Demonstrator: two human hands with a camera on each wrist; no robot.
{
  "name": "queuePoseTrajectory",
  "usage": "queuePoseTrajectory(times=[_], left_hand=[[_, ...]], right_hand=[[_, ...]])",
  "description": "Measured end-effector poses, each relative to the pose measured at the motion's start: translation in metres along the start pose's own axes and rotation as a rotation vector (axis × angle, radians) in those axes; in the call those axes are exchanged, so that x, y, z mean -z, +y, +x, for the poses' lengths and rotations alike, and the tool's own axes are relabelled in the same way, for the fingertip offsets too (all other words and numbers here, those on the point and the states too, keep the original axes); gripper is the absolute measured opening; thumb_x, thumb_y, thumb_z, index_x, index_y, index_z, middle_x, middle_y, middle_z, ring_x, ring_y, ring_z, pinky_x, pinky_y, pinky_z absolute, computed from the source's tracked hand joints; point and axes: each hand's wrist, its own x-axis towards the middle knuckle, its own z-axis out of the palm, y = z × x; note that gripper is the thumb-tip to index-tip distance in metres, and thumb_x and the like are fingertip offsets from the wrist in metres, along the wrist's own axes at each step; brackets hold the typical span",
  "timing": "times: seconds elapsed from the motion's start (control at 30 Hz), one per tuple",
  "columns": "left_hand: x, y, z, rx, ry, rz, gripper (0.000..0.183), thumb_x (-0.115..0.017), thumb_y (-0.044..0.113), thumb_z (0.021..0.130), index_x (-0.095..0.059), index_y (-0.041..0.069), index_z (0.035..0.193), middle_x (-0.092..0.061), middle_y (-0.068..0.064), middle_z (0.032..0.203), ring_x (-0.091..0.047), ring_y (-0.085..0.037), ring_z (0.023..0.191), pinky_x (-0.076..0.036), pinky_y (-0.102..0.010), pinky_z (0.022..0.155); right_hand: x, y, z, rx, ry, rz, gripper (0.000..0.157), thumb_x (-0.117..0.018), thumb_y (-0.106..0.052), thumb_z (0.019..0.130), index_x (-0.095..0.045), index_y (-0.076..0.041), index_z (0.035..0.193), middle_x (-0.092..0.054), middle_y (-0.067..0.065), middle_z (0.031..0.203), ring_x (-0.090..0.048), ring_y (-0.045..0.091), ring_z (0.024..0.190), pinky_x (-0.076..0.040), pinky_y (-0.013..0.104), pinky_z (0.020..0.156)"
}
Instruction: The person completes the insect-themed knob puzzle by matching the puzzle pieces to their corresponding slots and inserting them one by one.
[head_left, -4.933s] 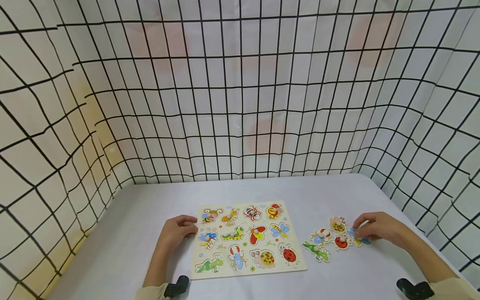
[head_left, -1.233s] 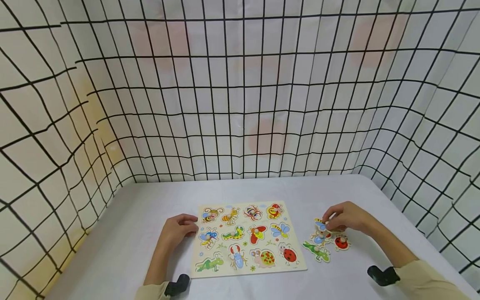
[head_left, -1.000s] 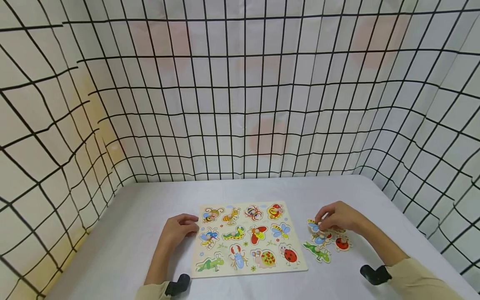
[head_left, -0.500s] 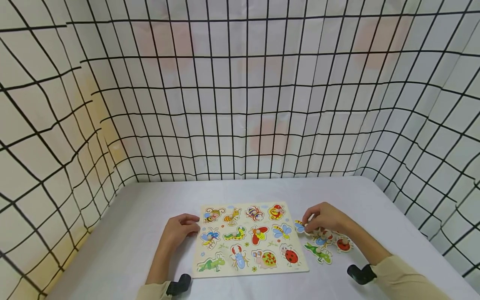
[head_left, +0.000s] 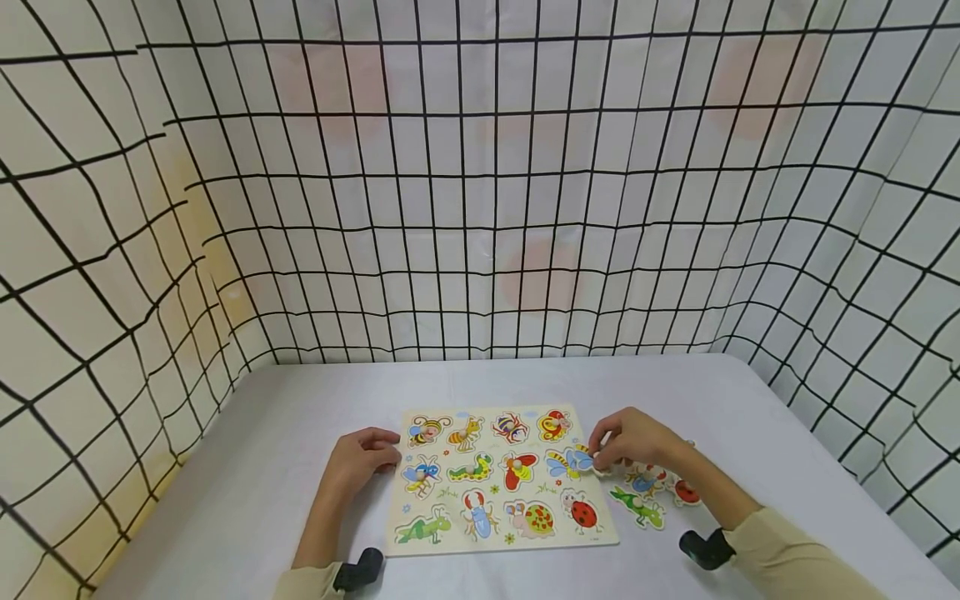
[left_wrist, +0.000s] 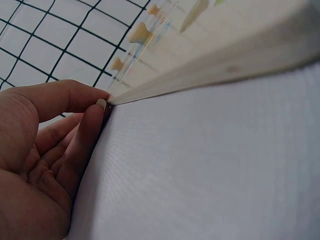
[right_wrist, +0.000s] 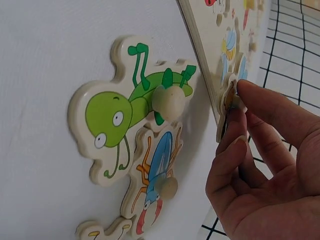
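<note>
My right hand pinches a dragonfly puzzle piece between thumb and fingers. In the head view the piece hangs over the right edge of the wooden puzzle board, beside the printed dragonfly. The right wrist view shows this piece edge-on, its knob hidden by the fingers. At the board's left edge is my left hand; in the left wrist view its thumb and finger meet on the board's edge. Several knobbed bug pieces sit in the board's upper rows; the bottom row shows flat printed bugs.
Right of the board lie a green grasshopper piece, a blue stag beetle piece and a ladybug piece. Another piece is mostly behind the right forearm. A white wall with black grid lines surrounds the white table.
My right hand took the dragonfly piece from the far right of the loose pieces and has carried it left to the board's edge. My left hand has stayed in place.
</note>
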Motion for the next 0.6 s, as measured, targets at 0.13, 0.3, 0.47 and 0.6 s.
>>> queuePoseTrajectory(times=[0.13,0.3,0.47,0.6], left_hand=[[-0.001,-0.001,0.001,0.002,0.001,-0.001,0.024,-0.075,0.011,0.084,-0.074,0.006,0.108,-0.071,-0.005,0.085,-0.063,-0.018,0.072,-0.054,-0.025,0.069],[-0.001,-0.002,0.001,0.002,0.001,-0.002,0.024,-0.075,0.010,0.084,-0.074,0.006,0.108,-0.071,-0.006,0.085,-0.063,-0.018,0.072,-0.054,-0.025,0.068],[0.000,-0.002,0.001,-0.004,-0.002,0.001,0.024,-0.075,0.011,0.085,-0.074,0.006,0.108,-0.071,-0.006,0.085,-0.063,-0.018,0.073,-0.054,-0.025,0.069],[0.000,-0.003,0.002,-0.008,-0.005,-0.001,0.024,-0.075,0.011,0.084,-0.074,0.006,0.108,-0.070,-0.006,0.086,-0.063,-0.019,0.074,-0.055,-0.025,0.069]], right_hand=[[-0.002,-0.003,0.003,0.015,-0.017,0.001,0.014,-0.082,-0.011,0.079,-0.074,-0.007,0.090,-0.070,0.002,0.075,-0.057,0.016,0.067,-0.048,0.031,0.061],[-0.007,-0.004,0.008,0.022,-0.033,0.019,0.014,-0.082,-0.011,0.078,-0.074,-0.007,0.089,-0.071,0.002,0.074,-0.056,0.015,0.066,-0.046,0.030,0.061],[-0.012,-0.007,0.012,0.023,-0.022,0.010,0.013,-0.083,-0.011,0.078,-0.074,-0.009,0.087,-0.070,0.002,0.074,-0.056,0.016,0.066,-0.047,0.031,0.062],[-0.015,-0.012,0.013,0.007,-0.010,0.002,0.013,-0.083,-0.011,0.077,-0.074,-0.010,0.085,-0.070,0.001,0.073,-0.056,0.016,0.066,-0.047,0.031,0.062]])
